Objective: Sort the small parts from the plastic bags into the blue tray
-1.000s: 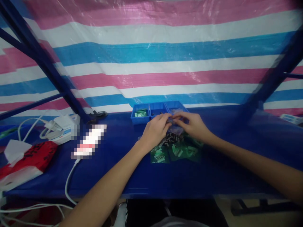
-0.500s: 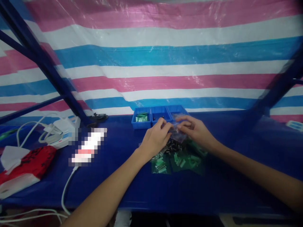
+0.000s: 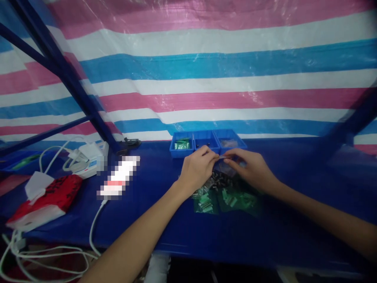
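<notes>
My left hand (image 3: 198, 167) and my right hand (image 3: 251, 167) are both closed in a pinch on the top edge of a small clear plastic bag (image 3: 226, 169). The bag hangs between them, above the table. Beneath it lie a heap of small dark parts (image 3: 221, 181) and some small packets with green pieces, one packet (image 3: 205, 203) to the left and more green pieces (image 3: 238, 199) to the right. Just behind my hands stand three joined blue bins: the left bin (image 3: 182, 154) has green packets, the middle bin (image 3: 206, 137) a few dark bits, the right bin (image 3: 231, 134) clear plastic.
On the blue table (image 3: 141, 220), a blurred-out bright device (image 3: 120, 177) with a white cable lies left. A red tissue pack (image 3: 63, 196) and a white power strip (image 3: 92, 161) are farther left. Blue frame posts (image 3: 70, 82) and a striped sheet (image 3: 206, 67) stand behind.
The bag's edge is now pulled into a straight line between my fingers, and the bag hangs lower. My hands have shifted slightly, and the view has turned a little left.
</notes>
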`<state>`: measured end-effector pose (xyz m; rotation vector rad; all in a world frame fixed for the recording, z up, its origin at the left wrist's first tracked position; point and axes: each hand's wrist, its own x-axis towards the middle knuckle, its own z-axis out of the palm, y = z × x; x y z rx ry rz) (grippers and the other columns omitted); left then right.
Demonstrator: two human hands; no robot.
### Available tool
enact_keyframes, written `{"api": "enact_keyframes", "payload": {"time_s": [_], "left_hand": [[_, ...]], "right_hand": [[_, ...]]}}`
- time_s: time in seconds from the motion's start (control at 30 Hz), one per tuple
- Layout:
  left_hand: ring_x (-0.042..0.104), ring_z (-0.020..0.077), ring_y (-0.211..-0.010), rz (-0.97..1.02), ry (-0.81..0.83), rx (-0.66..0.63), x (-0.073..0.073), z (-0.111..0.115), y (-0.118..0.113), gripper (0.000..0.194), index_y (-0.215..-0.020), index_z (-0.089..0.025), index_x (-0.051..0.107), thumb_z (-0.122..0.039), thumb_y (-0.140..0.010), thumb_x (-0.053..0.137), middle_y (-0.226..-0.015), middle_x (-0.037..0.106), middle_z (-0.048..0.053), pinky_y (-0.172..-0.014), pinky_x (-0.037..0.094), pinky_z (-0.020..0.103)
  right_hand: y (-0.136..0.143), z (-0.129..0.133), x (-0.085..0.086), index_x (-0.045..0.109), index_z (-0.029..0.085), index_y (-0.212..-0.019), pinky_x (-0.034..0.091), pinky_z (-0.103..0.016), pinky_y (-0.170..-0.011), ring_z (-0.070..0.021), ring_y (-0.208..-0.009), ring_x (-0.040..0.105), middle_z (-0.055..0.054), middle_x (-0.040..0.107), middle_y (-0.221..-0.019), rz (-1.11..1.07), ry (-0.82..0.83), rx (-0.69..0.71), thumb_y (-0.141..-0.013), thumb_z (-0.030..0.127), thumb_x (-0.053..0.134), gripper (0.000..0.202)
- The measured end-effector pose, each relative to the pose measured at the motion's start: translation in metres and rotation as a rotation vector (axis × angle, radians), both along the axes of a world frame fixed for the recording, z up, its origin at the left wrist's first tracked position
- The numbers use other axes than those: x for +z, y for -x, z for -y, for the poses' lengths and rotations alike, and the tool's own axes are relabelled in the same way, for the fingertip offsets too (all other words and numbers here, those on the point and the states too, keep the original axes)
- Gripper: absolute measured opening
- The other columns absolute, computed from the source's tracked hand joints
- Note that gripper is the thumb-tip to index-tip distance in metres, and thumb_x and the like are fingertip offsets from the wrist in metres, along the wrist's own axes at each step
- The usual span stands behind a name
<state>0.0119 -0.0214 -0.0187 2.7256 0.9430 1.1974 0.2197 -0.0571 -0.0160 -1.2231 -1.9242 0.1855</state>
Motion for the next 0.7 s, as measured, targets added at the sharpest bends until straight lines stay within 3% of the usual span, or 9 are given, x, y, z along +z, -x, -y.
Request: {"api": "enact_keyframes", "payload": {"time_s": [0.1,0.2,0.33,0.43,0.53,0.6,0.7], "left_hand": [[0.064,0.0140,-0.091,-0.015,0.017,0.001,0.002,0.002,-0.001,0.020,-0.101,-0.018,0.064,-0.025,-0.106,0.046,-0.100,0.064,0.003,-0.078,0.053,0.026],[0.063,0.0147,-0.089,-0.055,0.025,0.002,0.003,0.003,-0.002,0.020,-0.099,-0.018,0.062,-0.022,-0.106,0.044,-0.100,0.063,0.004,-0.075,0.051,0.026],[0.062,0.0154,-0.089,-0.077,0.036,0.015,0.002,0.004,-0.002,0.020,-0.098,-0.018,0.060,-0.024,-0.106,0.042,-0.100,0.062,0.004,-0.075,0.050,0.027],[0.063,0.0162,-0.091,-0.039,0.062,0.018,0.002,0.005,-0.003,0.015,-0.113,-0.019,0.057,-0.025,-0.106,0.046,-0.108,0.062,0.005,-0.078,0.052,0.029],[0.064,0.0173,-0.090,-0.016,0.062,0.016,0.003,0.008,-0.005,0.026,-0.126,-0.021,0.051,-0.027,-0.101,0.056,-0.115,0.062,0.006,-0.076,0.052,0.029],[0.064,0.0173,-0.090,-0.051,0.042,0.001,0.003,0.010,-0.006,0.028,-0.124,-0.023,0.052,-0.030,-0.098,0.062,-0.113,0.062,0.004,-0.074,0.052,0.029],[0.063,0.0167,-0.092,-0.103,0.020,-0.016,0.001,0.011,-0.007,0.028,-0.119,-0.023,0.055,-0.033,-0.096,0.066,-0.109,0.061,0.002,-0.072,0.052,0.027]], "right_hand": [[0.001,0.003,0.003,0.068,0.024,-0.096,0.053,-0.034,-0.069,-0.0210,-0.080,0.068,-0.006,0.073,-0.092,0.104,-0.121,-0.006,-0.098,0.030,0.054,0.015],[0.001,0.005,0.005,0.068,0.024,-0.093,0.051,-0.034,-0.071,-0.0221,-0.086,0.067,-0.007,0.071,-0.095,0.101,-0.135,0.001,-0.098,0.029,0.053,0.016],[0.001,0.002,0.003,0.070,0.023,-0.091,0.051,-0.034,-0.070,-0.0212,-0.080,0.067,-0.004,0.073,-0.090,-0.051,0.027,0.023,-0.096,0.036,0.058,0.018],[0.000,0.000,0.003,0.072,0.023,-0.086,0.052,-0.035,-0.065,-0.0212,-0.073,0.066,-0.004,0.074,-0.084,-0.202,0.182,0.019,-0.092,0.045,0.062,0.024],[0.000,0.001,0.006,0.072,0.022,-0.073,0.056,-0.039,-0.081,-0.0267,-0.099,0.070,-0.008,0.075,-0.110,-0.335,0.195,-0.007,-0.086,0.044,0.068,0.026],[0.001,0.003,0.009,0.068,0.022,-0.061,0.052,-0.043,-0.097,-0.0306,-0.122,0.063,-0.009,0.070,-0.127,-0.402,0.182,-0.022,-0.085,0.040,0.070,0.030],[0.004,0.005,0.011,0.063,0.021,-0.054,0.047,-0.047,-0.105,-0.0324,-0.134,0.054,-0.009,0.069,-0.129,-0.501,0.219,0.011,-0.083,0.035,0.071,0.033]]}}
